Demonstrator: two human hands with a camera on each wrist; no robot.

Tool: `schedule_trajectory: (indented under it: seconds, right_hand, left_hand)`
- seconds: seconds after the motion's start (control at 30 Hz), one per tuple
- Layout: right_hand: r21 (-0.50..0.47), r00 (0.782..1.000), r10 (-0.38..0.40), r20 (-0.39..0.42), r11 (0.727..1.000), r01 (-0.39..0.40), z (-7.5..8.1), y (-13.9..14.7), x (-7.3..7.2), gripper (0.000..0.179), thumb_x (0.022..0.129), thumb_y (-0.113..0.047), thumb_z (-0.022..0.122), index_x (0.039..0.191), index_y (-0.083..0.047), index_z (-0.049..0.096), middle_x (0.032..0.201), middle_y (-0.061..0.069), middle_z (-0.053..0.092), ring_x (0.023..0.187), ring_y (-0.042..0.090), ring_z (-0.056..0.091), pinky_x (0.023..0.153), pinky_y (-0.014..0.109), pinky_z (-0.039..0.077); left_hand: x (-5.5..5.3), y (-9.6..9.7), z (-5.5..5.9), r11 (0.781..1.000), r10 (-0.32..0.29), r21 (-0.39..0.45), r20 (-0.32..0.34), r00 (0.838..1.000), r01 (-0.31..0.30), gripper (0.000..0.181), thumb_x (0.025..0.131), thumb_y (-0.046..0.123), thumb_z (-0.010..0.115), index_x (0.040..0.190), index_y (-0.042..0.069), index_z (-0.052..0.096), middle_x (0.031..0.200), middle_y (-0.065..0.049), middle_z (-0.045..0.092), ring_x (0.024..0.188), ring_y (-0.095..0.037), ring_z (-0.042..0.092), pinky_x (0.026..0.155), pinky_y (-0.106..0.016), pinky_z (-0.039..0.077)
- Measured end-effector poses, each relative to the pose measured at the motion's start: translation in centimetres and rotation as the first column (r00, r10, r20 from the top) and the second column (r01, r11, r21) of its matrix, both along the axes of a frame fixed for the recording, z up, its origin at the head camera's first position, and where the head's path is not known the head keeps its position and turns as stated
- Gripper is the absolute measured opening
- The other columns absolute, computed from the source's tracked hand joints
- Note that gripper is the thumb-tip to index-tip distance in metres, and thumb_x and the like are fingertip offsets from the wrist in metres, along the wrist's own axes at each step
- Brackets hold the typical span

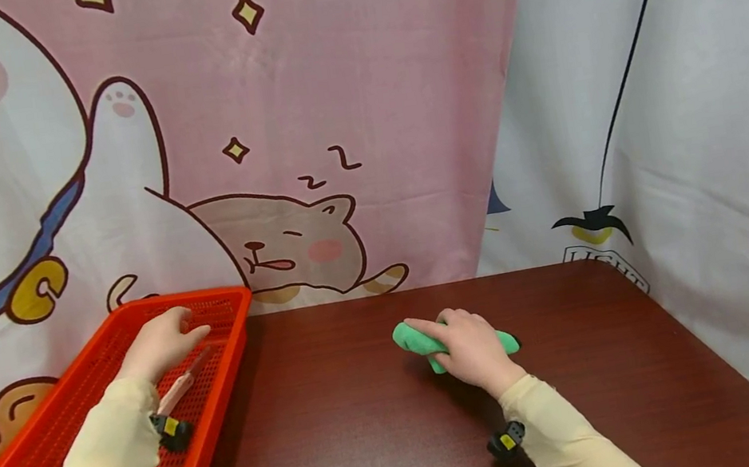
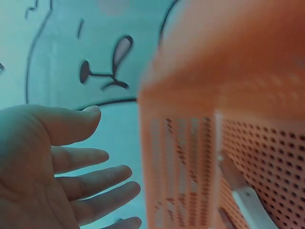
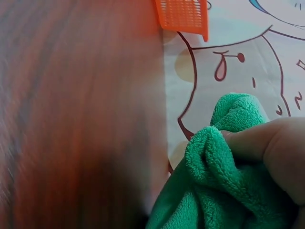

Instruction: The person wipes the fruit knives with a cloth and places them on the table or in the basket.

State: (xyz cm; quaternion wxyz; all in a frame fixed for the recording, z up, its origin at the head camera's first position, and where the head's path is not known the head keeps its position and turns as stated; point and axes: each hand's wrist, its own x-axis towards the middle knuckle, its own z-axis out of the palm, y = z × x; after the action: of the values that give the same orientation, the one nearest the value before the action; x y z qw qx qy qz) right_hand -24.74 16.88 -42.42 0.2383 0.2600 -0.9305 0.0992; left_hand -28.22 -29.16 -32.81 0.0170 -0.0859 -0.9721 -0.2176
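Note:
My left hand (image 1: pixel 162 343) is over the orange perforated basket (image 1: pixel 223 385) at the left. In the left wrist view its fingers (image 2: pixel 102 183) are spread and nothing is held. Inside the basket lies a slim tool with a pale handle (image 1: pixel 176 394) and a narrower, darker end; its exact kind is unclear. My right hand (image 1: pixel 467 345) grips a bunched green cloth (image 1: pixel 419 337) above the brown table. In the right wrist view the thumb presses into the folds of the fuzzy green cloth (image 3: pixel 214 167), while the other fingers are mostly hidden.
The brown wooden table (image 1: pixel 346 431) runs back to a pink and white cartoon curtain (image 1: pixel 384 103). The basket's raised rim (image 1: pixel 242 318) stands along the table's left side. White curtain (image 1: pixel 709 135) hangs along the right edge.

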Motion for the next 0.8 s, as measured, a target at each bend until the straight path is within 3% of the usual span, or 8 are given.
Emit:
schedule_trajectory:
  seconds: [0.17, 0.37, 0.6, 0.8]
  right_hand:
    - [0.050, 0.999, 0.044, -0.006, 0.998, -0.043, -1.0, -1.2, 0.0, 0.064, 0.075, -0.016, 0.084, 0.134, -0.028, 0.063, 0.088, 0.004, 0.057, 0.077, 0.022, 0.055, 0.065, 0.038, 0.046]
    - [0.148, 0.998, 0.050, 0.030, 0.987, -0.054, -1.5, -2.6, 0.3, 0.061, 0.079, -0.020, 0.082, 0.135, -0.028, 0.062, 0.089, 0.003, 0.057, 0.079, 0.022, 0.056, 0.066, 0.036, 0.045]
    - [0.210, 0.997, 0.045, 0.069, 0.976, -0.059, -2.0, -3.5, 0.3, 0.057, 0.080, -0.023, 0.083, 0.134, -0.028, 0.063, 0.091, 0.002, 0.058, 0.082, 0.021, 0.055, 0.066, 0.034, 0.041]
    - [0.221, 0.995, 0.044, 0.084, 0.973, -0.062, -2.0, -3.7, 0.4, 0.062, 0.078, -0.033, 0.085, 0.135, -0.027, 0.062, 0.096, 0.003, 0.058, 0.090, 0.024, 0.055, 0.072, 0.037, 0.042]
  left_hand:
    - [0.2, 1.8, 1.1, 0.999, -0.046, -0.017, -0.044, 0.998, 0.045, 0.065, 0.097, 0.033, 0.062, 0.137, -0.014, 0.043, 0.129, -0.037, 0.052, 0.114, -0.052, 0.052, 0.094, -0.064, 0.042]
    - [1.2, 4.9, 1.7, 0.993, -0.115, -0.037, -0.103, 0.988, 0.111, 0.060, 0.095, 0.026, 0.065, 0.135, -0.014, 0.046, 0.130, -0.035, 0.052, 0.118, -0.050, 0.051, 0.098, -0.063, 0.040]
    - [2.3, 8.0, 1.4, 0.981, -0.181, -0.104, -0.192, 0.965, 0.164, 0.055, 0.093, 0.025, 0.067, 0.133, -0.011, 0.052, 0.131, -0.031, 0.055, 0.120, -0.048, 0.051, 0.100, -0.060, 0.039]
    - [3.0, 10.0, 0.8, 0.975, -0.215, -0.105, -0.243, 0.946, 0.194, 0.049, 0.092, 0.023, 0.069, 0.128, -0.008, 0.057, 0.126, -0.028, 0.059, 0.114, -0.046, 0.056, 0.096, -0.058, 0.043]
